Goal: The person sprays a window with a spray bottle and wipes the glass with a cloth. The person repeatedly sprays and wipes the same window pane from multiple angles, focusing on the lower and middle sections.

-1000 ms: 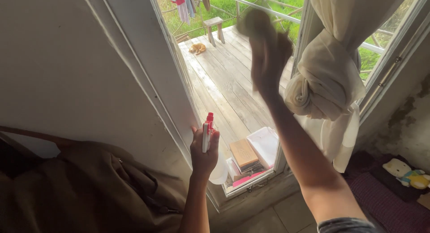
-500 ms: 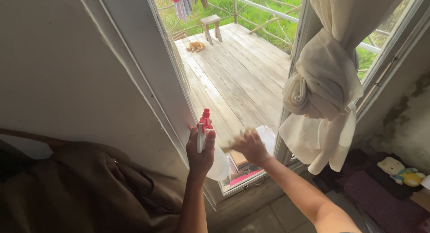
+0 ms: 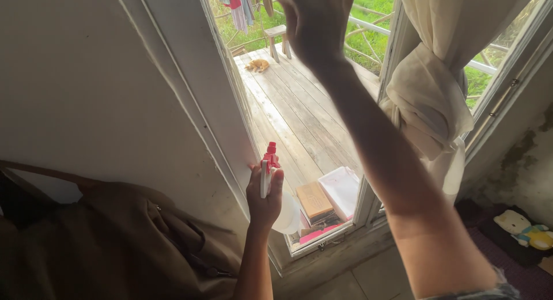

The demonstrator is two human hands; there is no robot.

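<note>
1. The view looks down a pale plaster wall [image 3: 75,92] to a tall window [image 3: 299,121] with a white frame. Below it lies a grey tiled floor [image 3: 351,277].
2. Through the glass a weathered plank deck [image 3: 299,115] runs out to green grass. On the deck stand a small wooden stool [image 3: 277,36] and an orange cat [image 3: 258,65] lying curled, with clothes [image 3: 236,0] hanging above them.
3. A cream curtain [image 3: 429,98], knotted into a bundle, hangs at the window's right side, just beside the raised forearm.
4. The left hand [image 3: 264,197] is closed around a spray bottle [image 3: 279,205] with a red and white trigger head. The bottle is upright, low against the left side of the window frame, and its pale body shows beside the wrist.
5. The right hand [image 3: 314,17] is raised to the top of the glass, back toward the camera. I cannot tell whether it grips anything; its arm crosses the pane and hides much of the right half.
6. At the foot of the window a stack of books [image 3: 315,203] lies beside a white tray-like box [image 3: 341,187]; what the box holds cannot be made out.
7. A brown cloth [image 3: 127,242] heaps at lower left. A soft toy [image 3: 521,226] rests on dark fabric at lower right.
</note>
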